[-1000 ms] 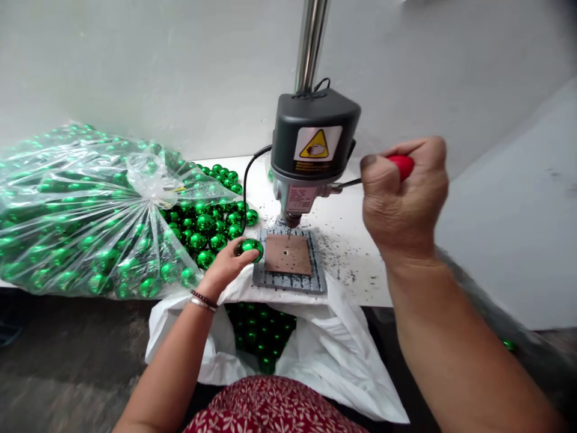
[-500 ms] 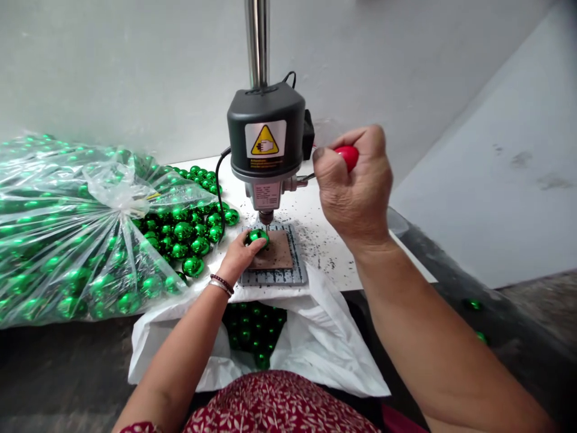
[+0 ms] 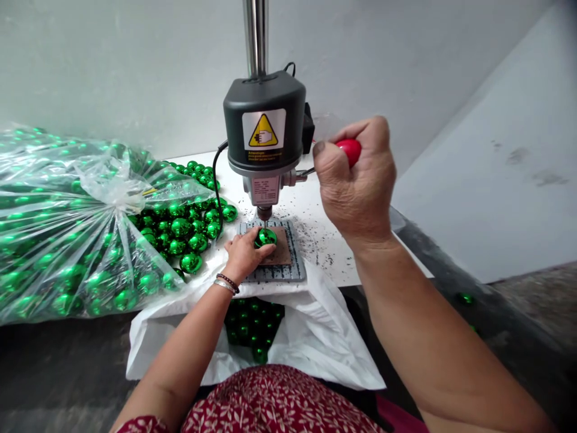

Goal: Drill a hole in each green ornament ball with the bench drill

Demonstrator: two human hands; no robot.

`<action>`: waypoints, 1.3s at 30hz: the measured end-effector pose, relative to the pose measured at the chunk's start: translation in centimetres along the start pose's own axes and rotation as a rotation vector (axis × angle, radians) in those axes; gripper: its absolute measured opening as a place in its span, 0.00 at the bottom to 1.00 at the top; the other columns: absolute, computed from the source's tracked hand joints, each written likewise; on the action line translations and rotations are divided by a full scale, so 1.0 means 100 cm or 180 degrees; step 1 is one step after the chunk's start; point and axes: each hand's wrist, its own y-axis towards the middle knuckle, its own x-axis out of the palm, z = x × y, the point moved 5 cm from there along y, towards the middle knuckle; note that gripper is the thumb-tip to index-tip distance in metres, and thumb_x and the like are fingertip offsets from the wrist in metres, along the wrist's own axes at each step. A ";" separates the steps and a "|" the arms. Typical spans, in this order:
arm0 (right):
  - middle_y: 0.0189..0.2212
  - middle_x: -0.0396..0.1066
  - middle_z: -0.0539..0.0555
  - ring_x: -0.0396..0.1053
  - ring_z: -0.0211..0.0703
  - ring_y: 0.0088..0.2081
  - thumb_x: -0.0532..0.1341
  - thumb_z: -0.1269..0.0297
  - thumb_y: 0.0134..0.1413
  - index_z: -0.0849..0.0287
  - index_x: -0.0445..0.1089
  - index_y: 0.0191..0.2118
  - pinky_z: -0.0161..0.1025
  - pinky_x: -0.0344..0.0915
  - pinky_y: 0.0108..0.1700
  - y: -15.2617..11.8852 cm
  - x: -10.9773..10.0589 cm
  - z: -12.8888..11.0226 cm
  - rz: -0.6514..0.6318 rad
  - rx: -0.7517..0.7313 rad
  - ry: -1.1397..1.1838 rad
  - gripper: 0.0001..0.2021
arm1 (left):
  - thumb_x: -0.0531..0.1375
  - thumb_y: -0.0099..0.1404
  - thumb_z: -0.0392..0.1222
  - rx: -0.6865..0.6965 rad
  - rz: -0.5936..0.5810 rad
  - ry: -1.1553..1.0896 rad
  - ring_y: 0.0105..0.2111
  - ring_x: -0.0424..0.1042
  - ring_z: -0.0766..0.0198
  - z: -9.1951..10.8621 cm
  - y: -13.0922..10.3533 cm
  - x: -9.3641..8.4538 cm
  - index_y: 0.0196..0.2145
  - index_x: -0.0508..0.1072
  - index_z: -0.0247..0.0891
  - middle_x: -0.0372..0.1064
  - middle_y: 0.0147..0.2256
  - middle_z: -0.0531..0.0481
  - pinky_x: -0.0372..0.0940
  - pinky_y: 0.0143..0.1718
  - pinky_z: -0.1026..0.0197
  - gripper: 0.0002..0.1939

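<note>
Left hand [image 3: 243, 254] clasped a shiny green ball [image 3: 267, 238] beneath the slim metal bit [image 3: 265, 225]; right hand [image 3: 360, 192] gripped a red oval knob [image 3: 351, 152].

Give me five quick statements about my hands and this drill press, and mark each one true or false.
1. Your left hand steadies a green ball beneath the drill chuck. True.
2. Your right hand rests flat on the table. False: the right hand grips the red knob.
3. Dark shavings lie on the white table. True.
4. The clear plastic bag is right of the press. False: it's left.
5. Your right wrist wears bracelets. False: the left does.
</note>
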 end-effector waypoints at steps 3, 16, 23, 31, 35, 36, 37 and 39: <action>0.30 0.64 0.47 0.59 0.29 0.31 0.58 0.55 0.62 0.57 0.60 0.37 0.32 0.65 0.36 -0.004 -0.002 -0.001 0.0020 0.0015 -0.0034 0.11 | 0.64 0.66 0.54 -0.0011 0.0000 -0.0080 0.55 0.71 0.43 0.000 -0.001 0.002 0.63 0.71 0.48 0.78 0.51 0.43 0.58 0.59 0.44 0.29; 0.23 0.61 0.47 0.56 0.33 0.25 0.57 0.59 0.55 0.55 0.62 0.29 0.36 0.62 0.34 -0.023 -0.016 -0.004 -0.0153 0.0060 -0.0610 0.07 | 0.68 0.61 0.54 0.0060 0.0253 -0.0568 0.53 0.71 0.42 -0.005 0.000 0.006 0.54 0.77 0.45 0.79 0.49 0.43 0.57 0.59 0.45 0.25; 0.24 0.62 0.48 0.59 0.35 0.26 0.56 0.57 0.56 0.55 0.62 0.30 0.36 0.59 0.32 -0.041 -0.015 0.003 0.0046 -0.0028 -0.0662 0.08 | 0.66 0.63 0.55 0.0115 0.0187 -0.0495 0.58 0.68 0.42 -0.007 0.001 0.011 0.56 0.76 0.46 0.75 0.56 0.43 0.56 0.60 0.44 0.25; 0.24 0.66 0.50 0.63 0.36 0.26 0.57 0.54 0.58 0.56 0.65 0.33 0.37 0.62 0.30 -0.067 -0.012 0.015 0.0431 -0.0212 -0.0617 0.11 | 0.65 0.64 0.55 0.0164 0.0121 -0.0489 0.55 0.70 0.43 -0.007 0.000 0.012 0.55 0.75 0.45 0.77 0.52 0.43 0.57 0.58 0.45 0.24; 0.26 0.68 0.49 0.66 0.35 0.28 0.57 0.56 0.60 0.55 0.64 0.34 0.36 0.64 0.32 -0.073 -0.009 0.017 0.0484 -0.0340 -0.0492 0.09 | 0.66 0.64 0.54 0.0168 0.0103 -0.0575 0.55 0.70 0.43 -0.008 0.000 0.012 0.56 0.75 0.44 0.77 0.52 0.43 0.58 0.58 0.45 0.25; 0.27 0.68 0.49 0.67 0.35 0.28 0.57 0.57 0.60 0.55 0.64 0.34 0.36 0.65 0.32 -0.075 -0.008 0.018 0.0471 -0.0367 -0.0448 0.08 | 0.66 0.64 0.54 0.0174 0.0111 -0.0588 0.55 0.70 0.43 -0.008 0.001 0.013 0.56 0.75 0.45 0.77 0.52 0.43 0.58 0.58 0.45 0.25; 0.27 0.68 0.49 0.67 0.36 0.29 0.57 0.58 0.60 0.55 0.63 0.35 0.36 0.65 0.33 -0.076 -0.008 0.019 0.0453 -0.0385 -0.0409 0.07 | 0.66 0.64 0.54 0.0181 0.0123 -0.0594 0.55 0.70 0.43 -0.009 0.001 0.013 0.56 0.75 0.45 0.77 0.51 0.43 0.58 0.58 0.45 0.24; 0.27 0.67 0.49 0.67 0.36 0.29 0.57 0.59 0.60 0.55 0.63 0.36 0.36 0.66 0.34 -0.081 -0.007 0.022 0.0419 -0.0416 -0.0352 0.07 | 0.66 0.63 0.54 0.0185 0.0147 -0.0597 0.55 0.70 0.44 -0.010 0.001 0.014 0.55 0.76 0.46 0.78 0.50 0.44 0.58 0.58 0.46 0.24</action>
